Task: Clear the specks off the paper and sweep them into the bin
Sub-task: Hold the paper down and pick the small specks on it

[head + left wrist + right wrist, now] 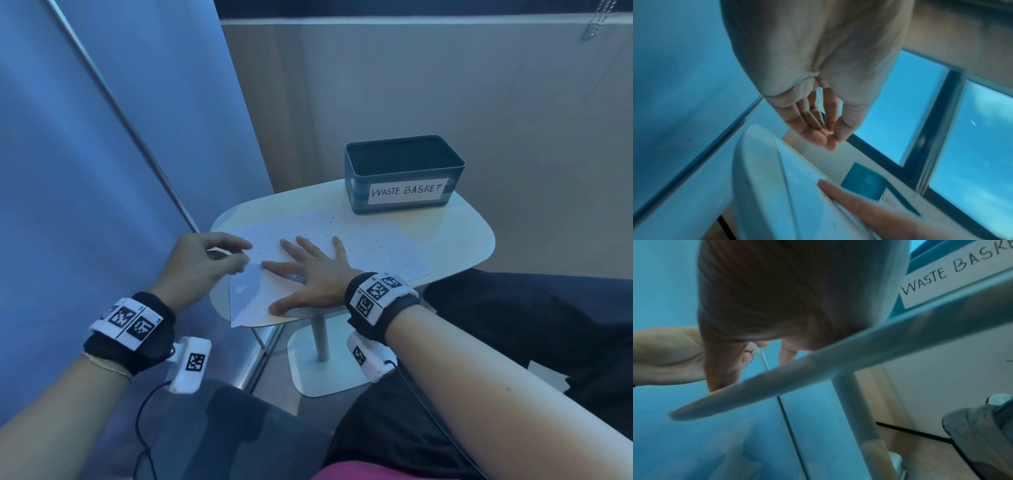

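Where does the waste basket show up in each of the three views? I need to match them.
Head: waste basket upper right of centre, at the table's far end.
Left wrist: blurred teal box lower centre-right, beyond the right hand's fingertip.
Right wrist: top right corner, only the labelled side shows.
Shared landmark: the handwritten WASTE BASKET label.

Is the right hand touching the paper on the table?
Touching. The head view shows the right hand lying flat, fingers spread, directly on the paper, with no gap beneath it.
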